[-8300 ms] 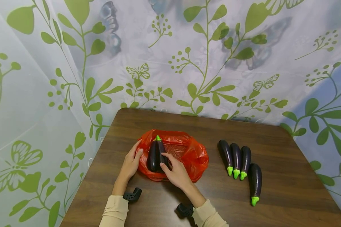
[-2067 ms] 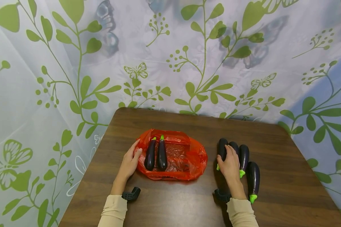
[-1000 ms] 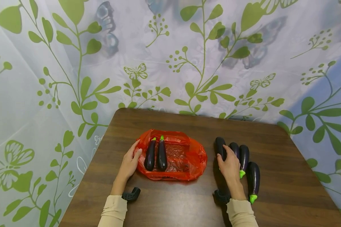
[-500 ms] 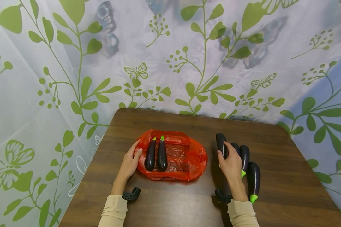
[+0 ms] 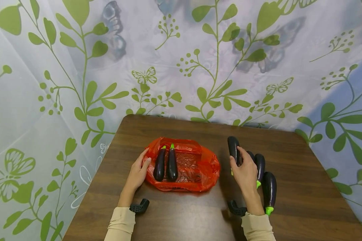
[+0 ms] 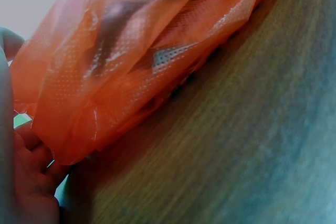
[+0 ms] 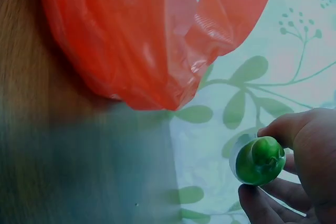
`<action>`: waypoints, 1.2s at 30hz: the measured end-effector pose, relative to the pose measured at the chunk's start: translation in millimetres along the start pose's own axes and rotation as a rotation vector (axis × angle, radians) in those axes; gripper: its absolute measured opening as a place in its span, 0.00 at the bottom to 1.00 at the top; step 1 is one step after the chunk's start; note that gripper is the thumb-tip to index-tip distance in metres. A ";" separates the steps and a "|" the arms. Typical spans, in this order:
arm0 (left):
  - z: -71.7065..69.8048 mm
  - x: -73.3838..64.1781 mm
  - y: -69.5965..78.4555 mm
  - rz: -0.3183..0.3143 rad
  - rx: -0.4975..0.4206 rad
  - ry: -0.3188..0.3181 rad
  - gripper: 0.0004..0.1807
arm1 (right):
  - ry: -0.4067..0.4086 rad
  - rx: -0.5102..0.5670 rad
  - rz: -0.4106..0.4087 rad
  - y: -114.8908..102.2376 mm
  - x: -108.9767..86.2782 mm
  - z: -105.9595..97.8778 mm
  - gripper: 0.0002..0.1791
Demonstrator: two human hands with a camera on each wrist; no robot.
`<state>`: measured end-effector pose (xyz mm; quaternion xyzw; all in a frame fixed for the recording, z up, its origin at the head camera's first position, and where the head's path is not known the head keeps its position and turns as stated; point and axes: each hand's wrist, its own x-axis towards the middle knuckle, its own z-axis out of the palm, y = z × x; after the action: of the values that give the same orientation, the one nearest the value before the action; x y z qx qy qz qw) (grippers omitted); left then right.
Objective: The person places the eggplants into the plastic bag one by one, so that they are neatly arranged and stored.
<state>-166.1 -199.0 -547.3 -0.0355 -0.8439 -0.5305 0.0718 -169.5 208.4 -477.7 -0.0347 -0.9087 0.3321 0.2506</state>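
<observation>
Purple eggplant [image 5: 233, 146] slants, pinched in right fingers [image 5: 245, 156].

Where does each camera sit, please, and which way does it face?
Head: worn on the head, facing forward and down at the table, red bag and eggplants; left hand, right hand and sleeves show.
Left wrist: on that wrist, facing the red bag and table; part of the left hand shows at left.
Right wrist: on that wrist, facing the red bag and held eggplant; the right hand shows at lower right.
Head and right wrist share the held eggplant.
</observation>
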 end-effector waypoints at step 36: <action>-0.1 1.4 0.0 0.004 0.003 -0.010 0.31 | -0.017 0.186 -0.129 -53.2 -5.6 -15.3 0.29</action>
<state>-167.5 -199.1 -547.0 -0.0396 -0.8450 -0.5288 0.0685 -151.8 174.8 -437.1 0.0500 -0.8763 0.3985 0.2660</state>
